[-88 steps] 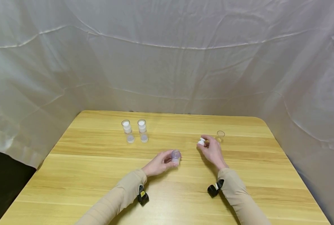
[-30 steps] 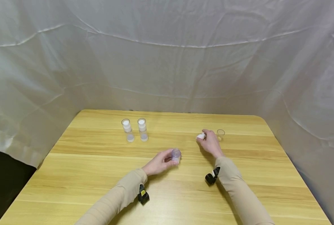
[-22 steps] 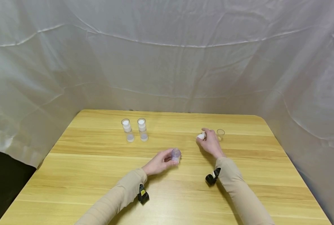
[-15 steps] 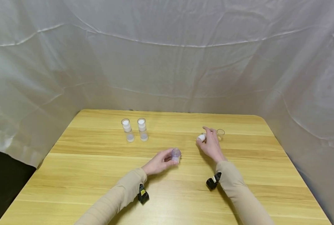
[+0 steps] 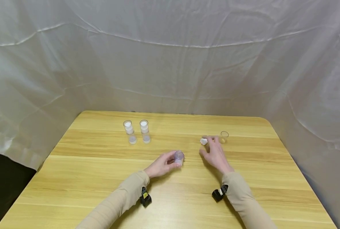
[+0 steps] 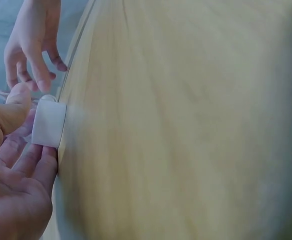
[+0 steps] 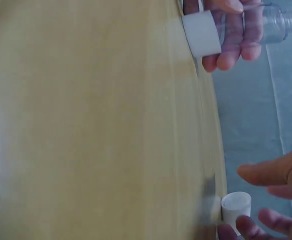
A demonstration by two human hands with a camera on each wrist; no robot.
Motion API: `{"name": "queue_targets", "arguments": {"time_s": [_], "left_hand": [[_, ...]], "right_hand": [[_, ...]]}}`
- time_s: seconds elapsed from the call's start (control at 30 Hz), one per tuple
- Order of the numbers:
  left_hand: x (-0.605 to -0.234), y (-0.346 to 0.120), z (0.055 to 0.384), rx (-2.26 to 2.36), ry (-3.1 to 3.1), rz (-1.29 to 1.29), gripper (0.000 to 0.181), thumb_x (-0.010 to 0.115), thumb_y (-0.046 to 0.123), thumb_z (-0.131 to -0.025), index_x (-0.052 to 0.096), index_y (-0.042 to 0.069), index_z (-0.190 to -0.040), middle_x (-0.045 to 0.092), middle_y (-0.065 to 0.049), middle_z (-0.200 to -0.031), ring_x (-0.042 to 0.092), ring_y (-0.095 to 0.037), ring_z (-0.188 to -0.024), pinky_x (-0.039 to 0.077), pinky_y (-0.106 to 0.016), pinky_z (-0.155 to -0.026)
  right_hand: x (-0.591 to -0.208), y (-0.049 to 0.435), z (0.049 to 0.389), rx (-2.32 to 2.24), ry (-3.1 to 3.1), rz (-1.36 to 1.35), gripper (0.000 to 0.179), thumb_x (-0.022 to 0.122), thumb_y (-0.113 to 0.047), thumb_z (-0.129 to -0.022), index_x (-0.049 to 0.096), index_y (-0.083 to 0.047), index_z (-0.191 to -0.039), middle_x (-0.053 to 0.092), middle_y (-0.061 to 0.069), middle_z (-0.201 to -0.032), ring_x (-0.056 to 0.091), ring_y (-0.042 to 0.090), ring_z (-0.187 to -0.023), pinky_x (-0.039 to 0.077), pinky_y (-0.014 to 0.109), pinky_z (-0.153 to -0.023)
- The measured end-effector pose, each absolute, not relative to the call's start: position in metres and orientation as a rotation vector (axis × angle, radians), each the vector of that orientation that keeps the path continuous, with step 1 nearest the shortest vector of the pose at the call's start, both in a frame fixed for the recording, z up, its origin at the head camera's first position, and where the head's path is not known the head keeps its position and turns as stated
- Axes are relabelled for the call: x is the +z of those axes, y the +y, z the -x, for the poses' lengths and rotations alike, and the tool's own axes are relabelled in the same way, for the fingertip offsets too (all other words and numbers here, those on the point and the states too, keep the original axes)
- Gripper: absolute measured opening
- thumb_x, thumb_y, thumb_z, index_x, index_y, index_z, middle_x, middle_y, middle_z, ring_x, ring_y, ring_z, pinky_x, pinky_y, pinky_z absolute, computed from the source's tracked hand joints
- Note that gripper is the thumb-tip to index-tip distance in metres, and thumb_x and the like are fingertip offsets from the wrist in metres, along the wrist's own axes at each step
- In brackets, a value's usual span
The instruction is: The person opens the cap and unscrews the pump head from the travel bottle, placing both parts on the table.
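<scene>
In the head view my left hand [image 5: 162, 164] grips a clear bottle [image 5: 179, 157] that stands upright, its threaded neck uncovered. The right wrist view shows this bottle's white base [image 7: 202, 34] at the table surface, with fingers wrapped around the clear body. My right hand [image 5: 216, 156] is beside a white pump top [image 5: 203, 141], thumb and fingers spread apart. Seen from the right wrist, the pump top [image 7: 236, 210] lies on its side, partly hidden behind fingertips.
Two clear bottles with white pump tops, the left one [image 5: 130, 131] and the right one [image 5: 145, 130], stand upright at the back left. A clear cap [image 5: 224, 136] stands beyond my right hand. Pale fabric [image 5: 170, 63] hangs behind the wooden table [image 5: 87, 190].
My right hand has lowered the white pump top to the table, let go of it and drawn back slightly towards me. My left hand and the bottle have stayed in place.
</scene>
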State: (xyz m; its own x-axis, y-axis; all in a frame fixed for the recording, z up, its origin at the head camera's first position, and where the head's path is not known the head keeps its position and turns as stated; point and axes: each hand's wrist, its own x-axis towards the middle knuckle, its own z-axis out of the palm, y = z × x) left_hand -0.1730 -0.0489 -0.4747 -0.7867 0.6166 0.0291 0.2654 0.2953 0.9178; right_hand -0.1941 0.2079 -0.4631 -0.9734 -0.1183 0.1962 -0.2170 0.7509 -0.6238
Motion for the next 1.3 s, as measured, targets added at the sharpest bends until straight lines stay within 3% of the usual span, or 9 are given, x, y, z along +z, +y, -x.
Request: {"name": "queue_targets", "arguments": {"time_s": [0.13, 0.37, 0.8, 1.3], "left_hand": [[-0.473, -0.048, 0.175, 1.475, 2.257, -0.79, 0.048, 0.061, 0.009, -0.099, 0.048, -0.003, -0.143, 0.059, -0.024, -0.14, 0.056, -0.039, -0.133, 0.043, -0.049, -0.117], [-0.471, -0.047, 0.186, 1.452, 2.313, -0.727, 0.05, 0.061, 0.013, -0.099, 0.046, -0.001, -0.146, 0.058, -0.023, -0.14, 0.055, -0.039, -0.133, 0.042, -0.051, -0.118], [-0.472, -0.035, 0.236, 1.556, 2.386, -0.622, 0.05, 0.06, 0.005, -0.099, 0.044, -0.007, -0.145, 0.055, -0.028, -0.142, 0.055, -0.04, -0.132, 0.046, -0.047, -0.116], [-0.472, -0.021, 0.268, 1.625, 2.452, -0.486, 0.055, 0.06, 0.003, -0.099, 0.039, -0.007, -0.149, 0.053, -0.029, -0.145, 0.053, -0.04, -0.135, 0.044, -0.046, -0.118]], "right_hand": [[-0.465, 0.208, 0.19, 0.995, -2.795, -0.391, 0.043, 0.075, -0.007, -0.084, 0.062, 0.0, -0.125, 0.058, 0.019, -0.104, 0.052, 0.024, -0.086, 0.046, 0.034, -0.075], [-0.465, 0.209, 0.186, 0.996, -2.831, -0.511, 0.026, 0.077, -0.008, -0.084, 0.069, -0.002, -0.108, 0.059, 0.01, -0.089, 0.05, 0.018, -0.078, 0.042, 0.028, -0.07], [-0.465, 0.212, 0.187, 1.041, -2.92, -0.531, 0.013, 0.075, -0.01, -0.088, 0.07, -0.004, -0.098, 0.057, 0.005, -0.079, 0.049, 0.013, -0.074, 0.04, 0.021, -0.064], [-0.462, 0.211, 0.187, 1.046, -3.005, -0.468, 0.014, 0.072, -0.013, -0.09, 0.069, -0.004, -0.1, 0.055, 0.001, -0.075, 0.047, 0.011, -0.069, 0.039, 0.023, -0.062]]}}
